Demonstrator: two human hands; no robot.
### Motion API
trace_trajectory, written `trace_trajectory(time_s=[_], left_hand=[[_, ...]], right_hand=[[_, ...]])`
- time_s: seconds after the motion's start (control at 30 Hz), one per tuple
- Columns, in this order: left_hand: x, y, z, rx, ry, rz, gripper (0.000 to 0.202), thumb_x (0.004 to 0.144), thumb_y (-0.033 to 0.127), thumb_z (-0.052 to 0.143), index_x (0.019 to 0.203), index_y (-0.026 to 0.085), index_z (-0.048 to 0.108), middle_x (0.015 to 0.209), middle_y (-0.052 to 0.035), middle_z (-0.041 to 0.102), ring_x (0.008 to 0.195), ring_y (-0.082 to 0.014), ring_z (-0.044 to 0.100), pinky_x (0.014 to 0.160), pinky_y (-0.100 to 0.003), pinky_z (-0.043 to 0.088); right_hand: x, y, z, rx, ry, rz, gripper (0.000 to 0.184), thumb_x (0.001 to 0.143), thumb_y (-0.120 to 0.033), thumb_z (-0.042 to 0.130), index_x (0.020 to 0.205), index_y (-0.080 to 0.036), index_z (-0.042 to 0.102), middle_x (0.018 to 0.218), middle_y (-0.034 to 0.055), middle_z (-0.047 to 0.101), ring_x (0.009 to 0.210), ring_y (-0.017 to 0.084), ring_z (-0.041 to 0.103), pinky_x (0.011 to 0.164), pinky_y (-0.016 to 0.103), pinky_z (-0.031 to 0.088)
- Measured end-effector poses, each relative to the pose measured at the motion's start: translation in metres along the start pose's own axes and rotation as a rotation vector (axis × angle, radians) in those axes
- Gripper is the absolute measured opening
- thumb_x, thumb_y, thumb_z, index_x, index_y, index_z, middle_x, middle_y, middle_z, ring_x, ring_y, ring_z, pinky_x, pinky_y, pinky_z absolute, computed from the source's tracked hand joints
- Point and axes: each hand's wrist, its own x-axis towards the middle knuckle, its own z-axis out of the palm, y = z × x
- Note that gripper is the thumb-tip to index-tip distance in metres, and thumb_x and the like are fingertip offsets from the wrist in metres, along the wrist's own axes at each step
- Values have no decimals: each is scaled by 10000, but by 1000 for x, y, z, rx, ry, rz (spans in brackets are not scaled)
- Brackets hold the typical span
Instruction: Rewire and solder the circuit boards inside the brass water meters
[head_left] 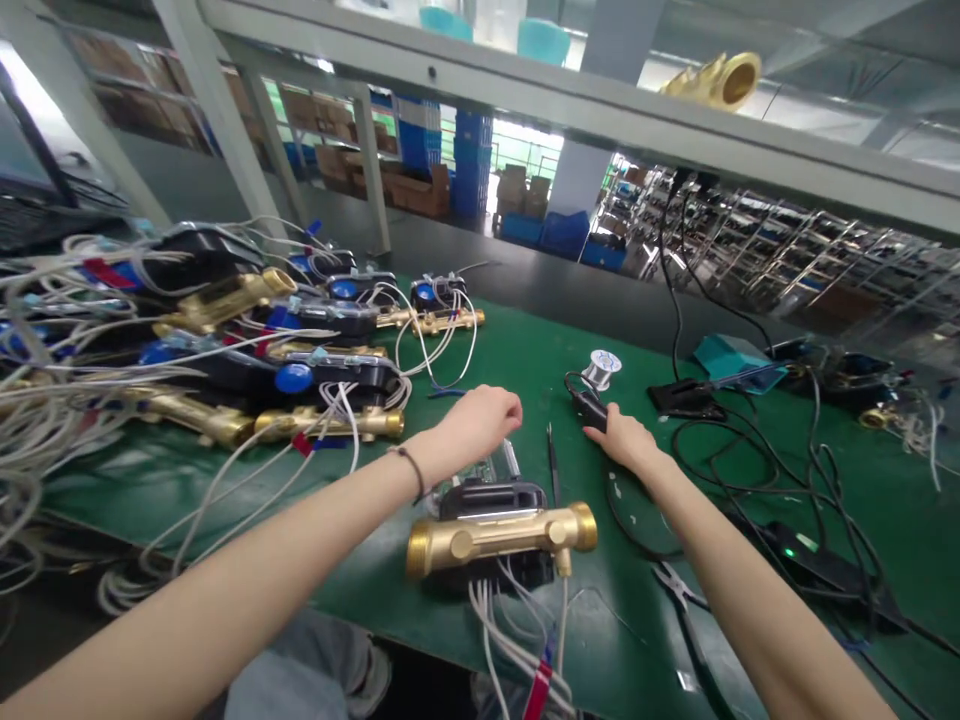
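A brass pipe body (499,537) with a black meter housing (495,497) lies at the bench's front edge, white wires hanging from it. Just beyond it, over an exposed circuit board (484,468), is my left hand (484,420), its fingers curled closed; what they hold, if anything, is hidden. My right hand (624,437) is closed around a black corded handle (591,408), whose kind I cannot tell. Beside that handle stands a spool of solder wire (602,368). Between the hands lies a thin black pointed tool (553,465).
Several brass meters with blue caps (292,378) and tangled white wires crowd the left. Pliers (679,588) lie near my right forearm. Black cables (780,480), a teal box (739,362) and a lit black device (814,560) occupy the right. A shelf beam (480,75) crosses above.
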Motion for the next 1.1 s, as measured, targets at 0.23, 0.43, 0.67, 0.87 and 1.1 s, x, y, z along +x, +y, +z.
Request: trace_trajectory(time_s=[0.23, 0.43, 0.67, 0.87, 1.1], left_hand=[[56, -11, 51, 22, -257, -46, 238, 884, 342, 566, 981, 127, 600, 954, -47, 628, 833, -158, 615, 761, -352, 525], [54, -15, 52, -29, -297, -30, 239, 884, 347, 562, 914, 117, 618, 868, -31, 640, 764, -145, 615, 707, -317, 520], [-8, -3, -12, -117, -194, 20, 383, 875, 441, 468, 904, 134, 695, 755, -36, 681, 661, -128, 591, 589, -223, 390], [-68, 32, -46, -3, -437, 187, 585, 705, 730, 511, 742, 178, 700, 644, -29, 648, 527, -119, 517, 487, -232, 300], [-70, 45, -28, 234, -464, 334, 498, 773, 599, 536, 614, 149, 679, 501, -28, 577, 420, -113, 423, 458, -265, 248]], right_hand=[[-26, -28, 35, -60, 8, -155, 274, 920, -342, 408, 987, -146, 587, 1048, 137, 602, 1063, 254, 535, 875, 363, 402], [-30, -41, 59, 20, -117, -106, 215, 847, -344, 520, 820, -148, 604, 815, 102, 660, 782, 216, 632, 652, 293, 418], [-77, -4, -2, 190, 48, 13, 245, 930, -313, 358, 1048, -134, 478, 756, 56, 639, 611, 134, 590, 603, 242, 411], [-205, -8, -28, 702, -23, -276, 257, 906, -396, 430, 1062, -204, 497, 501, -77, 475, 408, 92, 446, 419, 183, 350], [-233, -55, 22, 577, -179, -230, 270, 913, -328, 401, 1012, -198, 616, 658, 18, 659, 527, 143, 592, 516, 231, 405]])
